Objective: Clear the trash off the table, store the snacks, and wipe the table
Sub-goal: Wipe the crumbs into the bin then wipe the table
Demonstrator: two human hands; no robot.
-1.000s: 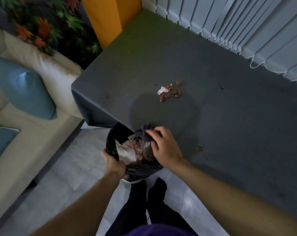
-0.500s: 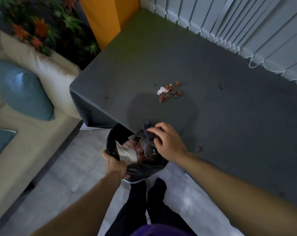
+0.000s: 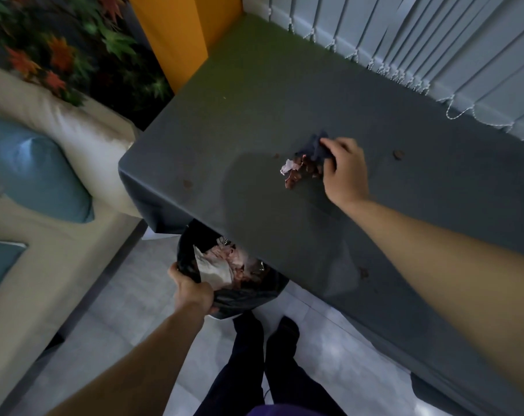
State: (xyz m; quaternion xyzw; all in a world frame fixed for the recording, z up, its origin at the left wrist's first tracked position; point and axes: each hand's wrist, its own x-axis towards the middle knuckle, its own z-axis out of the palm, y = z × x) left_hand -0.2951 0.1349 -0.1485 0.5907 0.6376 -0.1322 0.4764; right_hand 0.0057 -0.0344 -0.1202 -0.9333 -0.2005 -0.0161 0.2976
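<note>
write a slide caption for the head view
Right hand holds a dark cloth beside brown crumbs on the grey table; left hand grips the black bin bag below its edge.

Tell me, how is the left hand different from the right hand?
The left hand is down below the table edge, gripping the black bin bag; the right hand is out over the table. The left hand's bag holds trash; the right hand holds a dark cloth beside the crumbs. Both are gripping something.

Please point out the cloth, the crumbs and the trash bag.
cloth (image 3: 312,146), head view: its upper fold.
crumbs (image 3: 298,177), head view: brown bits, middle of the pile.
trash bag (image 3: 242,299), head view: black near rim.
</note>
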